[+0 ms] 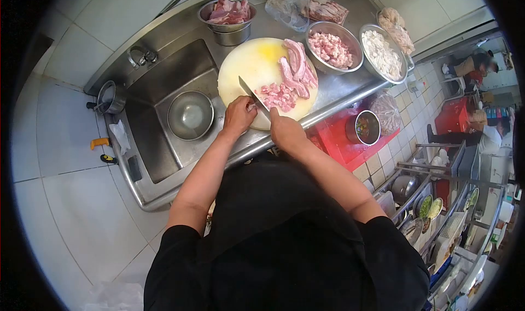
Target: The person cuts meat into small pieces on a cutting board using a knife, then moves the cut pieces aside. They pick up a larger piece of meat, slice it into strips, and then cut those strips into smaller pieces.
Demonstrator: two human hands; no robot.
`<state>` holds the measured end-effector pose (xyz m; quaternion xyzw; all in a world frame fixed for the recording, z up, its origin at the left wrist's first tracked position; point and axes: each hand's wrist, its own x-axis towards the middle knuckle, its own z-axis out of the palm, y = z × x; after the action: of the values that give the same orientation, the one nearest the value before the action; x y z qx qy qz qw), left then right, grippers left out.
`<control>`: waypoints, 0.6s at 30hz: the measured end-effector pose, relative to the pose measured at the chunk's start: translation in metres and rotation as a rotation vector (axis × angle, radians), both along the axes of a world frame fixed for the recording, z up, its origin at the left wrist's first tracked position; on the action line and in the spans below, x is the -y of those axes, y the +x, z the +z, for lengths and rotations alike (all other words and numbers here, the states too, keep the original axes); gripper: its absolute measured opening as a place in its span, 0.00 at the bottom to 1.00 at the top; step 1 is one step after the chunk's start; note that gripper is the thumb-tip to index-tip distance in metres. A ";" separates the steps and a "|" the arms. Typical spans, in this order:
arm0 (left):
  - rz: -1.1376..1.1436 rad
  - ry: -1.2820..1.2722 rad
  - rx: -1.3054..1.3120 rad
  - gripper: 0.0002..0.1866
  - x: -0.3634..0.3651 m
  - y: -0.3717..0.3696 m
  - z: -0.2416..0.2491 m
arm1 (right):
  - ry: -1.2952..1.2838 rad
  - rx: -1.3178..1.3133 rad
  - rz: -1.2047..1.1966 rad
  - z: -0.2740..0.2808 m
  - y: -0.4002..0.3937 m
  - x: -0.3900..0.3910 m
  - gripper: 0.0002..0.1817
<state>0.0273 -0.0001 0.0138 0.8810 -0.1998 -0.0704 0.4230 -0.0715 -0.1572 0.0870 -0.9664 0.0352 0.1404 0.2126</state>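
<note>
My right hand [287, 131] is wrapped around the handle of a kitchen knife [254, 96]. The blade slants up and left across a round white cutting board [232, 73]. Close against the blade, my left hand [239, 115] has its fingers curled in; whatever they may hold is hidden. Small pieces of diced meat [278, 97] lie in a pile just right of the blade. Beyond the pile, long strips of raw pink meat [296, 65] rest at the board's far right side.
A sink [158, 98] holding a metal bowl [190, 115] lies to the left. Behind the board stands a bowl of meat slabs [229, 11]. To the right are a bowl of diced meat [331, 50] and a bowl of whitish pieces [381, 54]. A pot [363, 128] stands lower, on red.
</note>
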 end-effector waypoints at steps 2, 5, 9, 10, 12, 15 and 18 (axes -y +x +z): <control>0.014 -0.010 0.057 0.13 0.002 0.001 -0.011 | 0.003 -0.008 0.014 -0.004 -0.001 0.001 0.11; 0.024 -0.014 0.121 0.13 0.005 0.000 -0.023 | -0.026 -0.039 0.006 0.001 -0.004 0.002 0.10; 0.042 -0.032 0.141 0.12 0.011 -0.001 -0.025 | -0.004 -0.016 0.017 -0.002 -0.006 0.008 0.10; 0.042 -0.034 0.139 0.12 0.012 -0.001 -0.025 | -0.012 -0.039 0.014 0.000 -0.006 0.008 0.10; 0.038 -0.030 0.132 0.13 0.014 -0.002 -0.025 | -0.020 -0.068 0.007 0.000 -0.006 0.009 0.10; 0.038 -0.018 0.106 0.13 0.015 -0.002 -0.021 | 0.014 -0.051 -0.008 -0.003 -0.006 0.008 0.09; 0.035 0.001 0.142 0.12 0.019 -0.001 -0.022 | 0.040 -0.023 -0.002 -0.001 -0.012 0.010 0.08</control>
<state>0.0262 -0.0189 -0.0086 0.8872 -0.2140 -0.0006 0.4087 -0.0832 -0.1669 0.0856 -0.9602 0.0356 0.1518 0.2317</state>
